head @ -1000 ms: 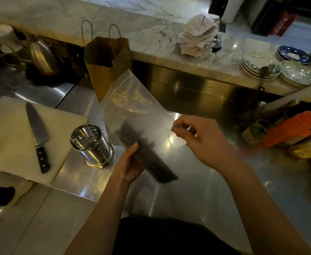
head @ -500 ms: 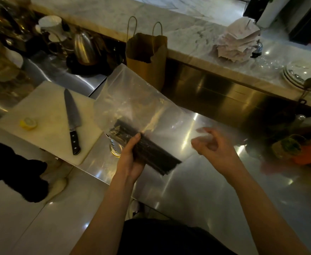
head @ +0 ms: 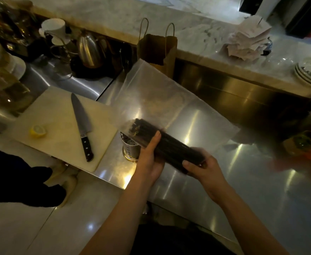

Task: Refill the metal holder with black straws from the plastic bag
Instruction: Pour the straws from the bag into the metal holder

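A bundle of black straws [head: 171,146] lies inside a clear plastic bag [head: 162,100], held slanted over the steel counter. My left hand [head: 150,159] grips the bundle near its upper end through the plastic. My right hand [head: 203,168] grips the lower end of the bundle. The bag's loose part stands up behind the straws. The metal holder [head: 130,149] stands on the counter just left of my left hand, partly hidden by the bag and my fingers.
A white cutting board [head: 59,129] with a knife [head: 82,126] and a lemon piece [head: 37,130] lies to the left. A brown paper bag [head: 157,50] and a kettle [head: 88,50] stand behind. Plates [head: 309,70] and receipts [head: 246,41] sit on the marble ledge.
My right hand has come down from the bag's loose edge and taken hold of the lower end of the straw bundle. The bundle now hangs right over the holder's side.
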{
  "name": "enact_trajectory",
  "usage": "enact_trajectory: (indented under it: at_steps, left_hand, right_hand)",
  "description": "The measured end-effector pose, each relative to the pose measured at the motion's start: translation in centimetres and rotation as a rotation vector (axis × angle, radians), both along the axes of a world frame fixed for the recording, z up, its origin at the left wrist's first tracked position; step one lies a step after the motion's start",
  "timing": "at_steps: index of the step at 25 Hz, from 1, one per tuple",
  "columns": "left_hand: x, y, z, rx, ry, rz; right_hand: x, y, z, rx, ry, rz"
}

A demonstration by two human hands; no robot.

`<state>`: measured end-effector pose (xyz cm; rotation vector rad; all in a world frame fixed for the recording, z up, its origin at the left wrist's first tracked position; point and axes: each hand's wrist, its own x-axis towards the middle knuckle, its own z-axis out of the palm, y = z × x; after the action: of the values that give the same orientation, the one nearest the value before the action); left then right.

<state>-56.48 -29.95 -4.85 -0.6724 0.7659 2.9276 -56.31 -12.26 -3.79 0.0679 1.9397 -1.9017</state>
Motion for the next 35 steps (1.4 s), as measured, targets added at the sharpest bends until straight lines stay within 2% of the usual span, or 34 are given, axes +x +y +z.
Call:
enact_trajectory:
  at_steps: [3,8,17,27,35]
  left_hand:
    - [-0.5,-1.3,-0.6,-0.021,0.071,-0.041]
    - [-0.1,-2.8,-1.2,-0.110,0.038,-0.065]
    - [2.5,0.3,-2.2,-0.057,-0.037,-0.110]
    - [3.4,0.8,-1.5,-0.085,-0.075,-0.159]
    - [1.9,-2.3,-1.5,0.075,-0.063,-0.229]
  right_hand:
    - [0.4,0.7,0.3,0.014,0.017,-0.093]
    - [0.9,2.9,0.6,-0.063,0.019,-0.227]
    - [1.1,6.5,2.1,-0.066,0.114,-0.154]
    - [2.2,7.3,2.6,-0.017,0.134,-0.182]
    - [2.8,3.9,6.0,0.127,0.272,-0.203]
